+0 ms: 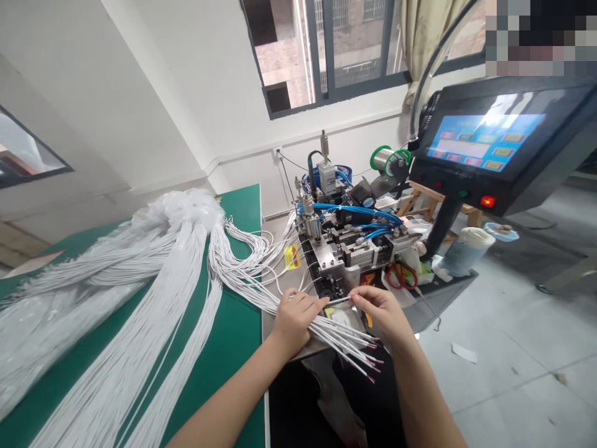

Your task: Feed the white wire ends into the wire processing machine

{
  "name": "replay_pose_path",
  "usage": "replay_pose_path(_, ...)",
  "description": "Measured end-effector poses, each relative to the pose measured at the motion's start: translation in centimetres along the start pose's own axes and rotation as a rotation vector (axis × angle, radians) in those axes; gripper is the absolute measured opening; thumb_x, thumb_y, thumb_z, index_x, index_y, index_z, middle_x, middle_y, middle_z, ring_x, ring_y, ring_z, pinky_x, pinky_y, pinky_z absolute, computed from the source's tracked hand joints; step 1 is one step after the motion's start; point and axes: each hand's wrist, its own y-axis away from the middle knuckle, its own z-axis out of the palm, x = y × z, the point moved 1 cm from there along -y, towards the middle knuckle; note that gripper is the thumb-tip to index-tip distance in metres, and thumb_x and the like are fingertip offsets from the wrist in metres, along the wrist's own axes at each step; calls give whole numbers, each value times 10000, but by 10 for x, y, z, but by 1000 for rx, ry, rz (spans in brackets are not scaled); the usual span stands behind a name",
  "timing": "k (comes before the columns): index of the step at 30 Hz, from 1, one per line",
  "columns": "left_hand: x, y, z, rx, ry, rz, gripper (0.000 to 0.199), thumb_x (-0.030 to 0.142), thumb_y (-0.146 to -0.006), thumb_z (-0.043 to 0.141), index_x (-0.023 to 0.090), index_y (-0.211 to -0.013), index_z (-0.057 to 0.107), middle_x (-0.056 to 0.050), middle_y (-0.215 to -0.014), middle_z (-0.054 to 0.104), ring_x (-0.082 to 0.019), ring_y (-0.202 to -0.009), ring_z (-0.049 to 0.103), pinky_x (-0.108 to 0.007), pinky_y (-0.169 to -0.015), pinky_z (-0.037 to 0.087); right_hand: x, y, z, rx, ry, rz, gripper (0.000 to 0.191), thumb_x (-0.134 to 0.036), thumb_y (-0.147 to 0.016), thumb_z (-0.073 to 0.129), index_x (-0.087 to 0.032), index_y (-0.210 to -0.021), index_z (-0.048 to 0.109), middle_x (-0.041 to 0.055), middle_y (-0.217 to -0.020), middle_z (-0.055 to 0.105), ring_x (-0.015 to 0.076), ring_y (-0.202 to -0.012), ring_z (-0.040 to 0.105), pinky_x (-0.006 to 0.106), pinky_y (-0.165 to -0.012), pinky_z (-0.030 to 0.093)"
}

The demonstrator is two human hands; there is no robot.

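My left hand (295, 318) is closed over a bundle of thin white cables (342, 341), whose stripped ends with reddish inner wires fan out past it to the right. A single white cable (340, 300) runs from the fingertips of this hand to my right hand (379, 309), which pinches its end between thumb and finger. Both hands are at the near edge of a bench machine (330, 258) with metal blocks and blue air tubes. Other white cables (245, 280) trail back from the bundle beside the machine.
Long hanks of white cable (172, 280), partly wrapped in clear plastic, cover much of the green table (247, 208) on the left. A control screen (485, 140) stands at right, near a wire spool (385, 160), red-handled scissors (402, 275) and a translucent jug (466, 252).
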Motion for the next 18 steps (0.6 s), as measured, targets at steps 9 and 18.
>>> replay_pose_path(9,-1,1,1,-17,-32,-52,348,144,-835,444,221,-1124,622,-46,-859,673,-175,-811,580,-360,-817,303,13,-16,-2,77,412,-140,248,-389,-821,565,-161,-815,662,40,-718,658,168,-625,568,257,-577,421)
replay_pose_path(18,-2,2,6,-67,-100,-140,354,117,-808,479,236,-1104,634,-39,-832,639,-186,-816,560,-377,-826,307,21,-31,4,21,294,-148,271,-397,-833,508,-182,-672,548,-28,-594,500,129,-569,464,238,-554,356)
